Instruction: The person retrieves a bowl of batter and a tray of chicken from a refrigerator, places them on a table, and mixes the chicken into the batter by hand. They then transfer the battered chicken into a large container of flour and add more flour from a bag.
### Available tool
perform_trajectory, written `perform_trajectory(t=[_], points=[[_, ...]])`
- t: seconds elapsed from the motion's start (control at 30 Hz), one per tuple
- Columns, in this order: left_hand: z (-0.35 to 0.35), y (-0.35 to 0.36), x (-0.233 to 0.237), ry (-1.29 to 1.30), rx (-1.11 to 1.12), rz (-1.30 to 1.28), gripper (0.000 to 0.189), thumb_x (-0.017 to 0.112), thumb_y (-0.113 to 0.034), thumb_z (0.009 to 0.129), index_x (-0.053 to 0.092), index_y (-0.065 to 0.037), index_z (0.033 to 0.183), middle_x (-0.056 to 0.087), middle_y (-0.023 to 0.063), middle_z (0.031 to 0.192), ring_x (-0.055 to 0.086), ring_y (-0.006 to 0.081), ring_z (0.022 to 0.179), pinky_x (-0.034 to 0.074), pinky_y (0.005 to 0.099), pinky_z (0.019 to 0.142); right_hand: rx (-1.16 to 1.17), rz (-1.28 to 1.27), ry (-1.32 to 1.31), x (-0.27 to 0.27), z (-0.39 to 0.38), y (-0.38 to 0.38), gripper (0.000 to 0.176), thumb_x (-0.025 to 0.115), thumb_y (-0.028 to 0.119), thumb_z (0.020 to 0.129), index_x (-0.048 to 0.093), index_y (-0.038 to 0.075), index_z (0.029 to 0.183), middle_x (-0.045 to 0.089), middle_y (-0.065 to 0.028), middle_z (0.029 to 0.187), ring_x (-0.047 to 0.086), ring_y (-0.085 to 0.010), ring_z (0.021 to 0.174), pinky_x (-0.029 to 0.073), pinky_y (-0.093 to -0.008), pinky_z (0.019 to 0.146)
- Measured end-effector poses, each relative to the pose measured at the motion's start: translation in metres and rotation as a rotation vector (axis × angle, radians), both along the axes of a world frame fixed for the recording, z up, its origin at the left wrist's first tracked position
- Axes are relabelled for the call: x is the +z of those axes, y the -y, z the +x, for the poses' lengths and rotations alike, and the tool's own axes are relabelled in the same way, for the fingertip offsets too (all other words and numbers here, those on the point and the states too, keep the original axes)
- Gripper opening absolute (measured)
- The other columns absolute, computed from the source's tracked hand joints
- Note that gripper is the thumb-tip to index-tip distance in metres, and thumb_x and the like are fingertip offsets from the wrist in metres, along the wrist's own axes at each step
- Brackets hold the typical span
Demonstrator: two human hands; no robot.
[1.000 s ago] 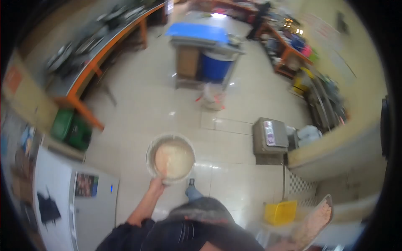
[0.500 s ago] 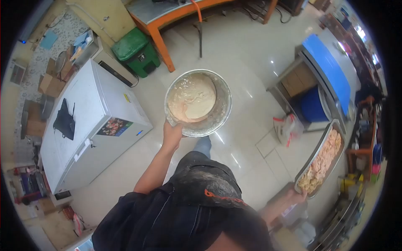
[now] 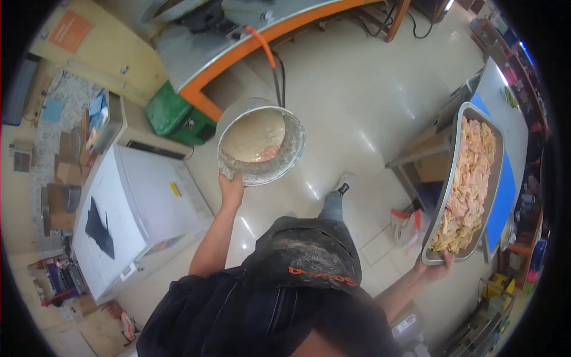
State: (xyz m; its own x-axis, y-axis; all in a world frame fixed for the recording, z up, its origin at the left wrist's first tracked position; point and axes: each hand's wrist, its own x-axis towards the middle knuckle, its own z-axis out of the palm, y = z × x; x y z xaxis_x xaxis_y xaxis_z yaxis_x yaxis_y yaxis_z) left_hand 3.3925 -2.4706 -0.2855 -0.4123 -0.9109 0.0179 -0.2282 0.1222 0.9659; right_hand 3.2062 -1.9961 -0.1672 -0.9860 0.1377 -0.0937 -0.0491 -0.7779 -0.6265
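My left hand [image 3: 232,189] grips the near rim of a round metal bowl [image 3: 293,149], its fingers partly hidden beneath it. Pale, thick batter [image 3: 253,135] with a pinkish patch lies inside the tilted bowl. On the right, my right hand [image 3: 437,268] holds the near end of a long metal tray [image 3: 497,178], the thumb over its rim. Pieces of raw, pinkish and yellowish meat [image 3: 467,178] fill the tray. Both containers are held up above the floor, well apart from each other.
A white chest freezer [image 3: 113,208] with a black cloth on top stands at left, a green bin [image 3: 172,116] behind it. An orange-edged metal table [image 3: 196,56] is ahead. At right are a table with a blue surface [image 3: 501,199] and a plastic bag [image 3: 407,229] on the floor.
The orange-edged table looks nearer. The bowl has shifted left and tilted. The tray has risen in view and now overlaps the blue surface. A shoe has come into sight ahead of my body.
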Motion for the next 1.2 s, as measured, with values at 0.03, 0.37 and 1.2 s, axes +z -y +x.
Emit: perform_trajectory(t=[0.03,0.37,1.2], points=[[-0.030,0.012,-0.007,-0.060,0.004,0.052,0.047,0.050,0.004,0.081,0.041,0.003,0.128,0.055,0.0148,0.120,0.055,0.0229,0.108,0.051,0.0299,0.079,0.012,-0.006,-0.009,0.008,-0.029,0.008,0.078,0.050,0.001,0.068,0.024,0.001,0.142,0.035,-0.0218,0.140,0.039,-0.0361,0.128,0.040,-0.0512,0.102],[-0.367,0.025,0.074,-0.545,0.015,0.439,0.054,0.052,0.006,0.078,0.036,-0.005,0.129,0.051,0.0119,0.119,0.058,0.0270,0.103,0.055,0.0419,0.076,-0.027,0.018,-0.129,0.050,-0.344,0.010,0.074,0.052,0.002,0.069,0.028,-0.001,0.139,0.037,-0.0205,0.139,0.041,-0.0378,0.125,0.037,-0.0531,0.103],[-1.102,-0.115,0.008,0.315,-1.222,0.655,0.056,0.044,0.008,0.072,0.035,0.011,0.127,0.052,0.0257,0.118,0.061,0.0383,0.097,0.058,0.0501,0.073,-0.837,-0.229,0.350,-0.006,-0.794,-0.005,0.041,0.052,0.004,0.073,0.047,0.003,0.114,0.056,-0.0103,0.095,0.055,-0.0171,0.068,0.046,-0.0244,0.051]])
